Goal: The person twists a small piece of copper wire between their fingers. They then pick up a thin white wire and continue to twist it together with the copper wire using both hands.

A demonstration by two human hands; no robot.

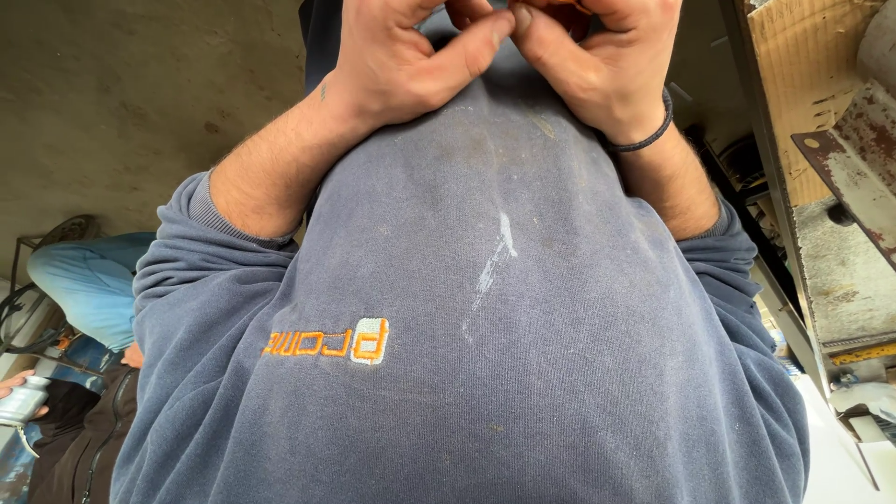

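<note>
Concrete floor (112,103) below me, rusty metal frame (854,159) and cardboard (793,56) off to my right. My left hand (401,61) and right hand (597,61) meet over my blue sweatshirt (485,308), thumbs touching, fingers curled around something orange that's cut off up top, can't tell what.

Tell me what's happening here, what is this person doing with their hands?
The camera looks straight down the wearer's dark blue sweatshirt. The left hand and the right hand are raised together at the top of the view, fingertips meeting around something small with a bit of orange showing; what it is cannot be told. Sleeves are pushed up, and a dark band circles the right wrist. At lower left, another person's hand holds a white bottle.
</note>
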